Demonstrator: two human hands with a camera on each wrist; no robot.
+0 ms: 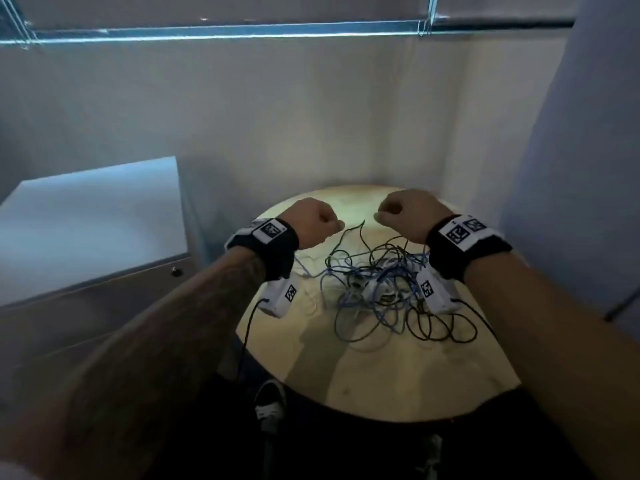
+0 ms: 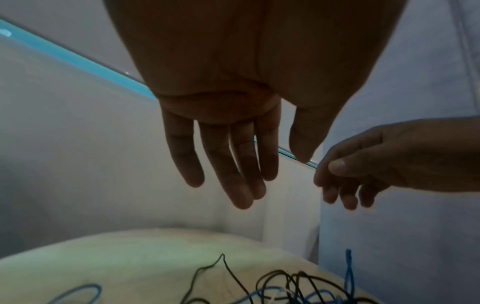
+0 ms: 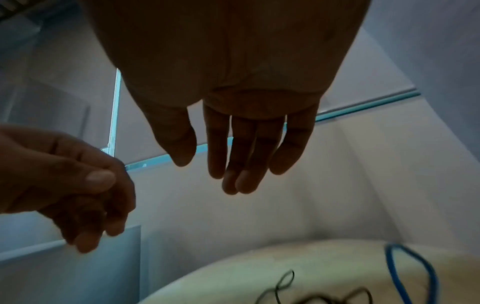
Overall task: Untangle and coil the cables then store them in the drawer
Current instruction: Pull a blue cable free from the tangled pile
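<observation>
Both the left grip (image 1: 317, 221) and the right grip (image 1: 403, 211) hang released, empty, above tangled cables (image 1: 384, 289) at the surface's (image 1: 381, 386) twelve o'clock; no writing is legible.

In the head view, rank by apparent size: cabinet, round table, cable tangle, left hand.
1. Cabinet and table: look alike in size; the cabinet runs out of frame, so no ranking.
2. Cable tangle.
3. Left hand, though it is nearer the camera than the tangle.
</observation>
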